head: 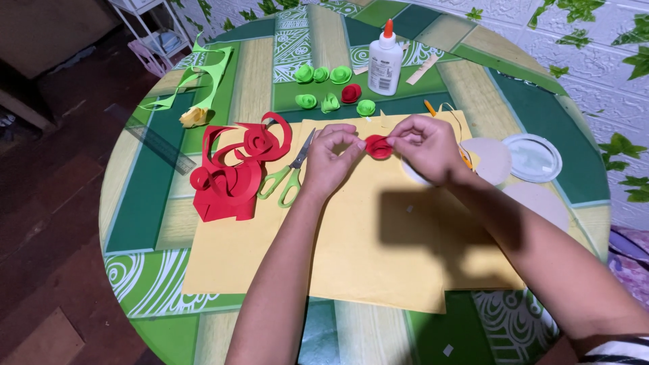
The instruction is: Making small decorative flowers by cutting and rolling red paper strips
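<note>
Round table [135, 203] is carrying a yellow sheet [270, 263]; red paper spirals [233, 169] and scissors [292, 172] are lying on it. Left hand [331, 159] and right hand [426, 145] are pinching, fingers closed, a red paper rose [378, 147] above the sheet.

home craft corner; round table [541, 101]; glue bottle [384, 64]; leaf-decorated wall [595, 40]

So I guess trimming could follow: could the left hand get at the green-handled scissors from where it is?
Probably yes. The scissors lie open to view on the yellow paper just beside the left hand, nothing over them; but its fingers now pinch the red paper roll.
</note>
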